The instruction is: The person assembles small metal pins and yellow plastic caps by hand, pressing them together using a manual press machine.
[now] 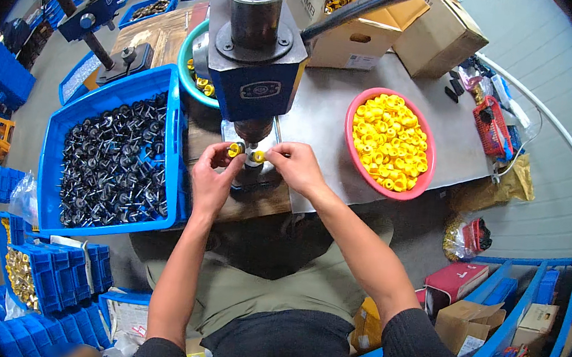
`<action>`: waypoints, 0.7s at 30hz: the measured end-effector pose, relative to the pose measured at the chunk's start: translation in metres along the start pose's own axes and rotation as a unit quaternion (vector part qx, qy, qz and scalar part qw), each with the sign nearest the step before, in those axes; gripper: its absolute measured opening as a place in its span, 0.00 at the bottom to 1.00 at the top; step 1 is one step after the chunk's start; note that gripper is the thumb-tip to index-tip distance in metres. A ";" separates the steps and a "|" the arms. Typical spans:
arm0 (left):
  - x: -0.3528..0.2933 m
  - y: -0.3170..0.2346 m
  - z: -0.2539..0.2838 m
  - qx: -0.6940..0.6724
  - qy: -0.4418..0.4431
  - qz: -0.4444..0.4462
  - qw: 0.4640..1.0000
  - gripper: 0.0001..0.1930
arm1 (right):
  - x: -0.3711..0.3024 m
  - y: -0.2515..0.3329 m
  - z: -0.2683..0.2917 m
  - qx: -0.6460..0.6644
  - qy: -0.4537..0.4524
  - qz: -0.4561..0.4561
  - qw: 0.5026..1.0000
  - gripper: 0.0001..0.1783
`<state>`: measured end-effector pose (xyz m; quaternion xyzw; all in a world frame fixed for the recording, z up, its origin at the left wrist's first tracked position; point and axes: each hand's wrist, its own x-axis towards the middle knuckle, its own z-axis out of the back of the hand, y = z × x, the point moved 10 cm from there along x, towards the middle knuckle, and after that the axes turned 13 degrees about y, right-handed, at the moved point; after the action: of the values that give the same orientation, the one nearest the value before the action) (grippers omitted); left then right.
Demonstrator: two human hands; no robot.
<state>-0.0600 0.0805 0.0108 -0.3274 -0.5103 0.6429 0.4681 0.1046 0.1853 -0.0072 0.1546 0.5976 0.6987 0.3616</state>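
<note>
1. The left hand [210, 183] is pinching a small yellow cap [234, 150] under the press head [253, 130].
2. The right hand [295, 167] is closing its fingertips on a second yellow cap [258, 156] (partly hidden) beside it.
3. Both are looking light, rigid and slick; gripping them by the rim seems best.

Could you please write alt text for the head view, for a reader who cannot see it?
Under a blue press, the left hand and right hand each pinch a small yellow cap at the machine's base. A blue crate of black parts sits left, a red bowl of yellow caps right.
</note>
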 end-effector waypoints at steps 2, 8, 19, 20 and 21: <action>0.000 0.003 0.000 0.010 0.006 -0.004 1.000 0.15 | 0.005 0.008 0.000 -0.095 -0.053 -0.002 0.994 0.10; 0.002 -0.004 -0.005 0.032 0.025 -0.034 0.999 0.16 | 0.002 0.011 0.009 -0.116 -0.099 0.061 0.986 0.09; 0.005 -0.037 -0.013 0.153 0.028 -0.109 0.982 0.14 | -0.042 0.023 0.023 -0.094 -0.057 0.104 0.988 0.08; 0.005 -0.037 -0.017 0.165 0.044 -0.121 0.978 0.16 | -0.046 0.025 0.027 -0.093 -0.051 0.095 0.990 0.07; 0.005 -0.038 -0.022 0.176 0.060 -0.135 0.973 0.17 | -0.049 0.029 0.034 -0.096 -0.051 0.095 0.990 0.07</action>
<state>-0.0323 0.0943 0.0417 -0.2060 -0.3993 0.6330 0.6304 0.1515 0.1755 0.0393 0.2109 0.4915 0.7752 0.3363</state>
